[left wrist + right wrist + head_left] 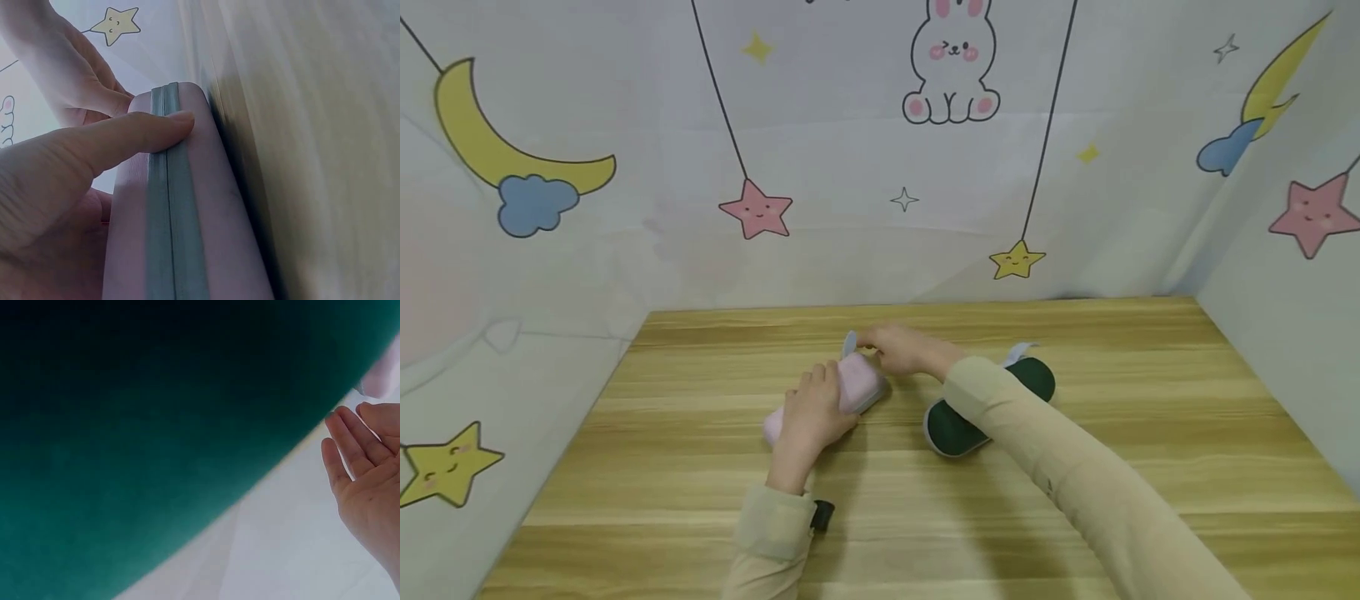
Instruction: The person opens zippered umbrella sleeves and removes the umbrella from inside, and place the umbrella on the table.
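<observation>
A pink zippered case [859,382] lies slantwise on the table, a grey-green zipper band [164,206] running along its side. My left hand [814,408] grips it across the middle, the thumb pressed over the band in the left wrist view. At the case's far end is my right hand [906,346], beside a pale strap loop [849,343]. Its lower fingers look fairly straight in the right wrist view; whether thumb and forefinger pinch anything there is hidden. Under the right forearm lies a dark green case [951,429] with light trim, partly covered by the sleeve.
Both cases lie on a wood-grain table [700,500]. Behind and on both sides hangs a white cloth [842,267] printed with stars, moons and a rabbit. A pale strap [1019,353] sticks out from the green case's far side.
</observation>
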